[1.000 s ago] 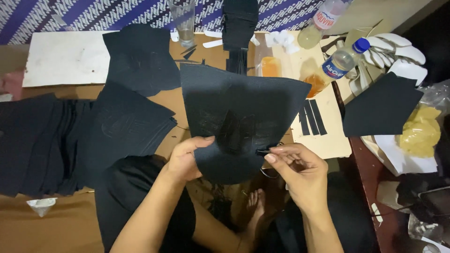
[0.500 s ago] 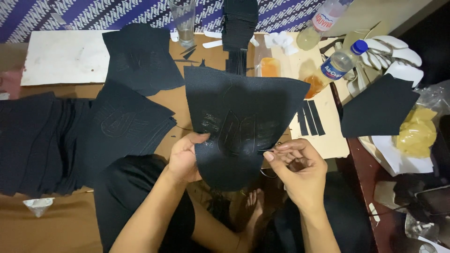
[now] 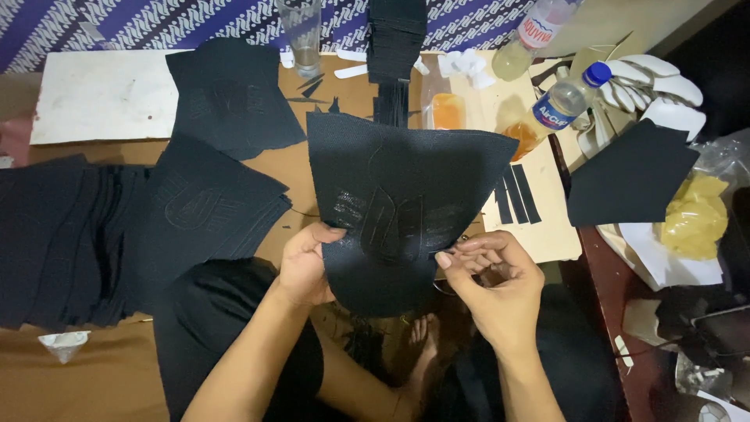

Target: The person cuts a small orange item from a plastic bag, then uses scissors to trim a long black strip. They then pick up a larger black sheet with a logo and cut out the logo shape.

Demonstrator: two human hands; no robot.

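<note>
Centrally, both hands hold a black cut piece [image 3: 398,195] upright above the bench [image 3: 101,375]: left hand [image 3: 306,262] fingers clamp its lower left edge, right hand [image 3: 492,281] fingers pinch its right edge; black stacks [image 3: 195,207] crowd leftward.

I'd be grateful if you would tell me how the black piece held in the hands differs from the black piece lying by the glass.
The held black piece is raised off the table and gripped by the left hand and right hand; the piece by the glass lies flat and untouched. The held piece shows glossy patches; the other looks matte. Both are black with faint pressed outlines.
</note>
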